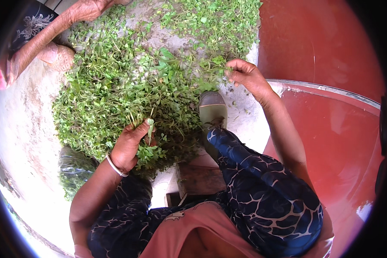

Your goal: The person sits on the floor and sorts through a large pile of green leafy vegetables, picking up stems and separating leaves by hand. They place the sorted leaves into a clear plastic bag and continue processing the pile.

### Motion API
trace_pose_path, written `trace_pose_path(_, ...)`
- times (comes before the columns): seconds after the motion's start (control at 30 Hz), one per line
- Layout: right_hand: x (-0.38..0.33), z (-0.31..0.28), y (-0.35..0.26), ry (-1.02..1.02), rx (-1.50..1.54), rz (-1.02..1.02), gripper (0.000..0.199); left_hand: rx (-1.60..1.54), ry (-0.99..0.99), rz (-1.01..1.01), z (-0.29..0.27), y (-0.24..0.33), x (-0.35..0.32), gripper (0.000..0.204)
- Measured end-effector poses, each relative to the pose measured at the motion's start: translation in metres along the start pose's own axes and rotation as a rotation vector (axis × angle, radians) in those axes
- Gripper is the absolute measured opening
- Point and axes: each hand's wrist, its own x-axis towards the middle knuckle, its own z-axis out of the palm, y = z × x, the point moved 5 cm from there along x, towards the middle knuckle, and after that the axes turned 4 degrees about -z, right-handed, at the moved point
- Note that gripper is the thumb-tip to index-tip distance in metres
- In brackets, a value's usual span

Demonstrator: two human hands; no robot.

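My left hand (129, 144), with a pale bangle at its wrist, is closed around a small bunch of leafy green stems (149, 155). Cut-looking stem ends stick up past the thumb, and leaves hang out below the fist. Farther off to the right, my right hand (248, 77) pinches a leafy green sprig (218, 65) between thumb and fingers; the sprig is partly smeared by motion. Between and beyond both hands spreads a wide heap of loose greens (103, 92) on the grey ground, with soil among the stems.
My shoe (213, 109) stands at the heap's near right edge. A co-worker's arm (43, 36) reaches in at the far left, beside their shoe (61, 58). Red floor (322, 47) lies to the right, bordered by a curved pale strip (327, 89). A clear plastic bag-like thing (75, 170) sits at left.
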Motion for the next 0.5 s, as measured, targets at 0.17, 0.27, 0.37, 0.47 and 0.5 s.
trace_pose_path(0.17,-0.012,-0.013,0.002,0.084,0.420,0.039,0.018,-0.010,-0.043,-0.025,-0.005,-0.001,0.004,0.021)
trace_pose_path(0.27,-0.014,-0.014,0.010,0.071,0.555,0.062,0.019,0.017,-0.006,-0.035,-0.003,0.000,0.004,0.022)
trace_pose_path(0.37,-0.015,-0.014,0.016,0.124,0.626,0.090,0.022,0.021,0.007,-0.062,-0.007,-0.005,0.006,0.023)
trace_pose_path(0.47,-0.018,-0.013,0.013,0.088,0.603,0.062,0.022,0.032,0.009,-0.067,-0.006,-0.004,0.006,0.024)
trace_pose_path(0.5,-0.020,-0.012,0.012,0.075,0.585,0.053,0.022,0.037,0.009,-0.071,-0.005,-0.003,0.006,0.024)
